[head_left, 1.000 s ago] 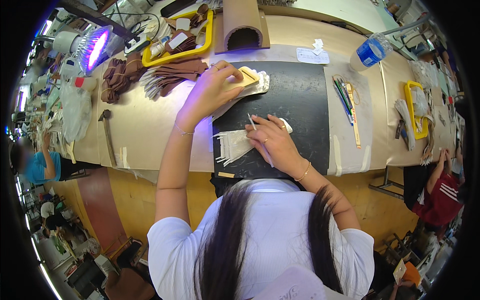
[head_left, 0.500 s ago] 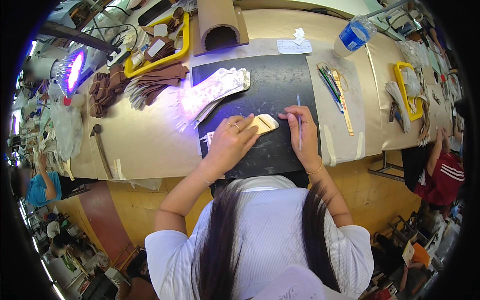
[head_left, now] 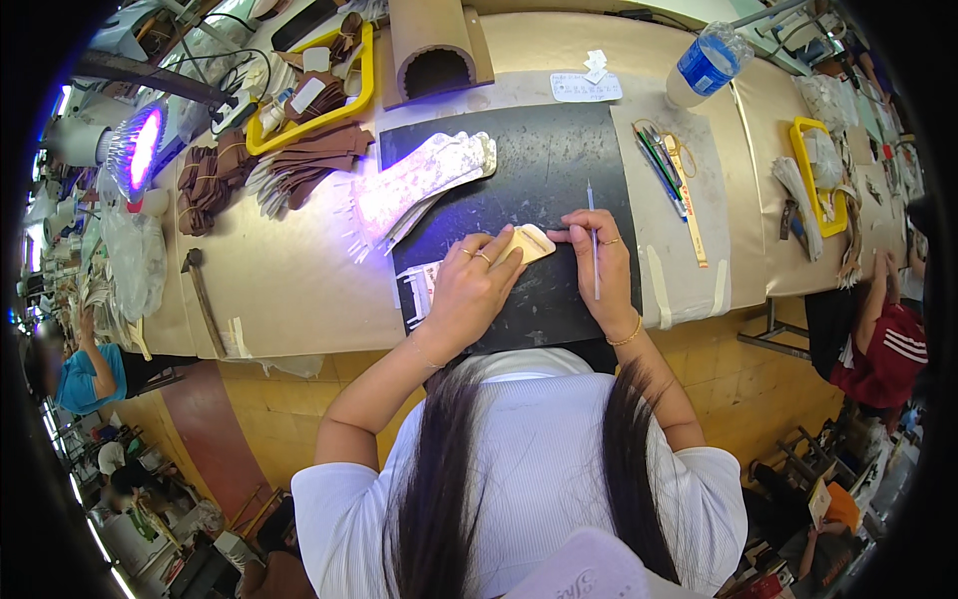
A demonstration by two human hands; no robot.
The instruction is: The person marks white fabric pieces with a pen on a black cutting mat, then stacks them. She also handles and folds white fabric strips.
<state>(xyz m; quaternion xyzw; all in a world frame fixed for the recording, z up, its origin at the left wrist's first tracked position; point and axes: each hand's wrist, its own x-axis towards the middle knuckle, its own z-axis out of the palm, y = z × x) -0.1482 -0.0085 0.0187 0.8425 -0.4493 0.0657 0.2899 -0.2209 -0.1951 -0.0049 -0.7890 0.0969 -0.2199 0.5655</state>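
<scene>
On a black work mat (head_left: 559,150), my left hand (head_left: 477,285) holds a pale yellow flat piece (head_left: 526,246) with a rounded end and a narrow slot. Its fingers lie over the piece, hiding the middle. A white, printed section with thin prongs (head_left: 419,287) sticks out on the other side of the hand. My right hand (head_left: 606,265) grips a thin, pointed, pen-like tool (head_left: 596,245), tip upward. One right fingertip reaches the rounded end of the piece. Beyond my left hand lies a fanned stack of whitish strips (head_left: 424,185), lit violet.
A lamp (head_left: 140,150) glows violet at left, near brown strip bundles (head_left: 205,190) and a yellow tray (head_left: 369,75). A hammer (head_left: 203,299) lies closer. Pens (head_left: 661,170), a yellow ruler (head_left: 689,215) and a bottle (head_left: 709,65) are at right. People sit at both sides.
My left hand has shifted slightly right, and more of the white pronged section shows beside it. My right hand has moved a little left, its fingertip now at the rounded end.
</scene>
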